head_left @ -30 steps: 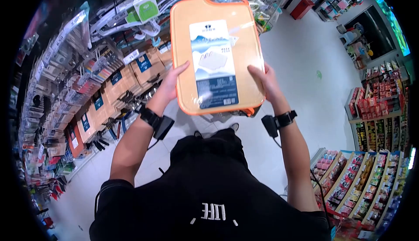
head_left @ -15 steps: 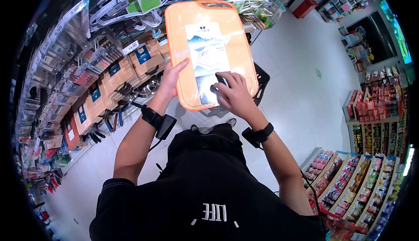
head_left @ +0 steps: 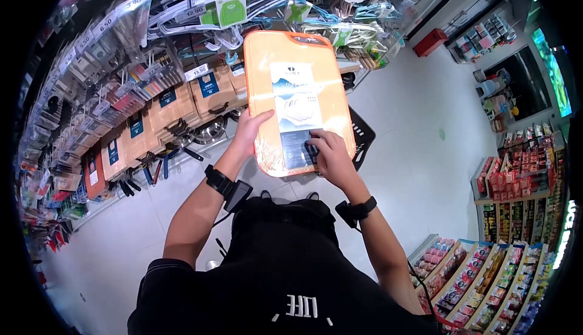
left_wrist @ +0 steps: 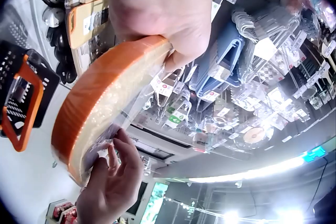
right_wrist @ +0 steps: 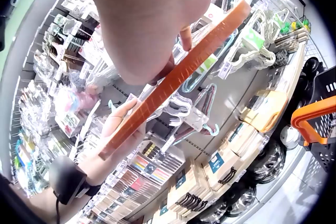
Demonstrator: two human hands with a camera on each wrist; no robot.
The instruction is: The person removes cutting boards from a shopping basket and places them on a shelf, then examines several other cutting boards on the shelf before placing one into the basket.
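A cream cutting board (head_left: pixel 333 101) with an orange rim, in shiny clear wrap, is held up in front of the body. Its paper label (head_left: pixel 297 101) faces the person, and a handle slot is at the far end. My left hand (head_left: pixel 248 131) grips the board's left edge, thumb on the front and the other fingers hidden behind. At the label's lower, dark part, my right hand (head_left: pixel 335 159) touches the front with loosely bent fingers. The left wrist view shows the right hand (left_wrist: pixel 113 179) close against the label side. Edge-on, the board (right_wrist: pixel 184 71) crosses the right wrist view.
Hangers (head_left: pixel 228 16) hang on the rack ahead. Wooden boards (head_left: pixel 173 107) and pans (head_left: pixel 209 131) line the shelf at left. A black basket (head_left: pixel 364 138) with an orange handle (right_wrist: pixel 315 116) stands below the board. Snack shelves (head_left: pixel 486 274) are at right.
My right hand has let go of the board's right edge and moved onto the lower label. The left hand keeps its grip. The board now sits lower in the head view.
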